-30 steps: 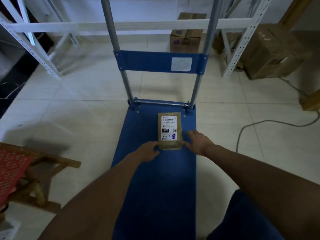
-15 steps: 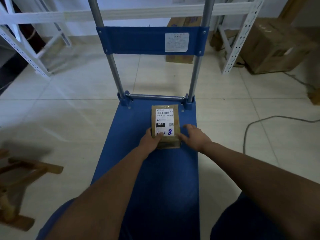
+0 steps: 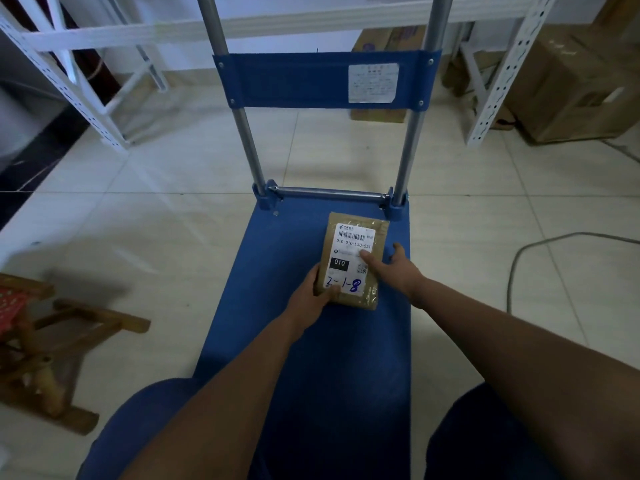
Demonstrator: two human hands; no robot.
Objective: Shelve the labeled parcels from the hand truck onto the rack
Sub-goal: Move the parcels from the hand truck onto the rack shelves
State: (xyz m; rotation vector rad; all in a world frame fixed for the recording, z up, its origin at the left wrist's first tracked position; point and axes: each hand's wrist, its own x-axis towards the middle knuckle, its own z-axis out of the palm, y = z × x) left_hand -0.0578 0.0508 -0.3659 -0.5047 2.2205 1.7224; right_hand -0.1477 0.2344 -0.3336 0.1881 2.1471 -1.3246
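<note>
Both arms reach out from the bottom of the view toward one small parcel (image 3: 351,258). The left hand (image 3: 313,299) grips the parcel's near left corner. Its thumb lies on top, on the white label (image 3: 351,259), and its fingers curl round the left edge. The right hand (image 3: 391,270) is spread out. One finger is straight and presses on the label, and the other fingers stick out past the parcel's right side, above the cart (image 3: 311,341).

The parcel is brown. It sits at the far right part of the blue cart deck, close to the silver bar at the base of the handle. The label shows a barcode, a black box that says 010, and blue handwriting.

The cart stands on a pale tile floor (image 3: 173,220). Its two silver poles go up to a blue panel with a white sticker. Behind it is the white rack (image 3: 207,27). Brown boxes (image 3: 571,88) sit on the floor at the far right. A gray cable (image 3: 540,242) curls on the tiles at the right. A wooden stool (image 3: 52,341) with a red seat is at the left.
</note>
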